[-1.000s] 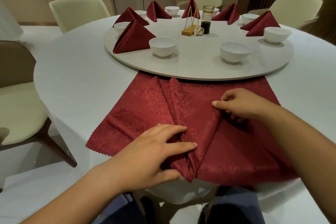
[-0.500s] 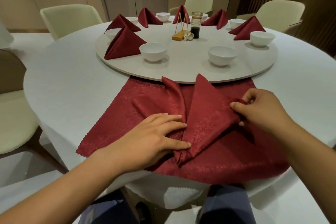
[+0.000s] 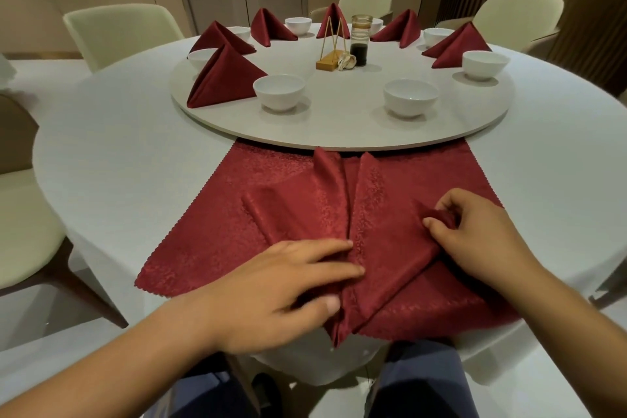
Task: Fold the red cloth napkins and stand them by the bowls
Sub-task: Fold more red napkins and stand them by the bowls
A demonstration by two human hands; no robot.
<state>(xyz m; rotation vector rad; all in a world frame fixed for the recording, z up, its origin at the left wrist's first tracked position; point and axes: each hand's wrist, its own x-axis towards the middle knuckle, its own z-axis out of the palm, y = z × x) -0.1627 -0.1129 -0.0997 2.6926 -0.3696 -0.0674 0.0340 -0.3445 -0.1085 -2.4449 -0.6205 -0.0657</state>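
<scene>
A half-folded red napkin [image 3: 369, 214] lies on a flat red cloth [image 3: 203, 248] at the table's near edge. My left hand [image 3: 281, 285] presses flat on the napkin's left flap near its lower point. My right hand [image 3: 475, 234] pinches the right flap's corner between thumb and fingers. Several folded red napkins stand on the round turntable [image 3: 339, 125]; the nearest one [image 3: 224, 78] stands left of a white bowl [image 3: 279, 91]. A second white bowl [image 3: 410, 98] has no napkin beside it.
A gold card stand [image 3: 332, 51] and a glass jar of dark liquid [image 3: 360, 41] sit at the turntable's middle. More white bowls ring its far side. Cream chairs [image 3: 118, 30] surround the white-clothed table [image 3: 118, 153].
The right flap, lifted half a second ago, now lies folded down beside the left one. My right hand moved down and right with its corner. My left hand stayed pressing.
</scene>
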